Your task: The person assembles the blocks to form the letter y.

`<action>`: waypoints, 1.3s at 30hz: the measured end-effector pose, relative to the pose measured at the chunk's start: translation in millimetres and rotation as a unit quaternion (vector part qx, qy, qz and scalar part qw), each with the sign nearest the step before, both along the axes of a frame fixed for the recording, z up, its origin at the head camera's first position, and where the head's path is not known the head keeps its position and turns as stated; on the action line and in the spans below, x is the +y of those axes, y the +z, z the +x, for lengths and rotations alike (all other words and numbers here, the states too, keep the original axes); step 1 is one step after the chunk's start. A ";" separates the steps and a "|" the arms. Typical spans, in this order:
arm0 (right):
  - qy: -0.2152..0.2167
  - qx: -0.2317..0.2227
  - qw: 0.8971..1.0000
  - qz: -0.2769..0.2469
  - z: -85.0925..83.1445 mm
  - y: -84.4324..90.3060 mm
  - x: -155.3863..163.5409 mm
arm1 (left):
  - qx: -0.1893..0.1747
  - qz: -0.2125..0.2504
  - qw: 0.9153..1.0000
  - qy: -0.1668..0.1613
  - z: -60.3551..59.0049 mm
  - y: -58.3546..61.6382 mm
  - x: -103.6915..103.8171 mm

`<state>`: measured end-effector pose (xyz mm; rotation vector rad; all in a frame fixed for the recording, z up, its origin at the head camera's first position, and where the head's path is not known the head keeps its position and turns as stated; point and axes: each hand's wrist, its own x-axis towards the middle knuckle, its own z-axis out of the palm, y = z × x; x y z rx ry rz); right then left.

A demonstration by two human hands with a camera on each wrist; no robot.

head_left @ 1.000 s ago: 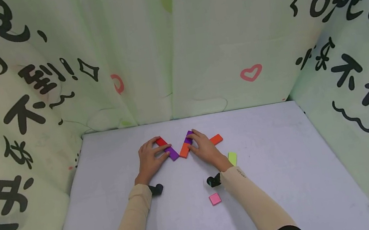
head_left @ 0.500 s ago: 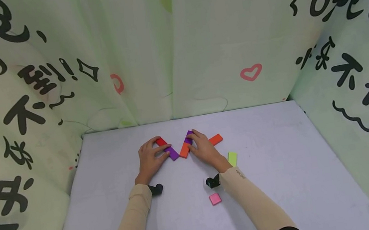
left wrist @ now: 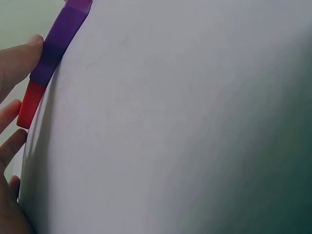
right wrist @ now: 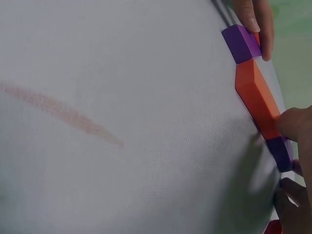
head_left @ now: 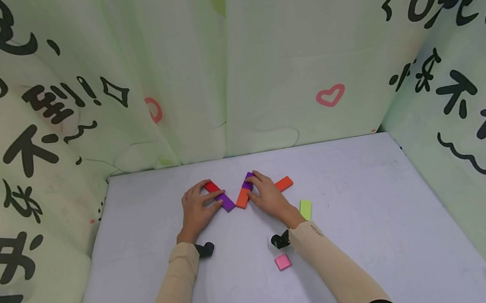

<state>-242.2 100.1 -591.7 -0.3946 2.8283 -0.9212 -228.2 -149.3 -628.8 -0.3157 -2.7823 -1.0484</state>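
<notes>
Two slanted pairs of blocks form a V on the white table. My left hand pinches the left pair, a red block end to end with a purple block. In the left wrist view the thumb presses the purple block's side, with fingertips by the red one. My right hand pinches the right pair, an orange block and a second purple block beyond it. Its thumb lies against the orange block in the right wrist view. The near ends of both pairs meet at the V's point.
Beyond the right hand lies another orange block. A lime-green block sits beside the right wrist, and a pink block nearer the front. Printed curtains stand behind the table and at both sides.
</notes>
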 end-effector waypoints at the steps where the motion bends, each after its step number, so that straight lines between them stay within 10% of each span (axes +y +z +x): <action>1: 0.000 0.001 1.000 0.000 -0.1 -0.5 0.3 | 0.000 0.003 1.000 -0.001 0.3 0.4 -0.1; 39: 0.009 -0.005 1.000 0.016 3.7 3.7 1.3 | 0.015 0.013 1.000 -0.011 1.1 3.8 -0.9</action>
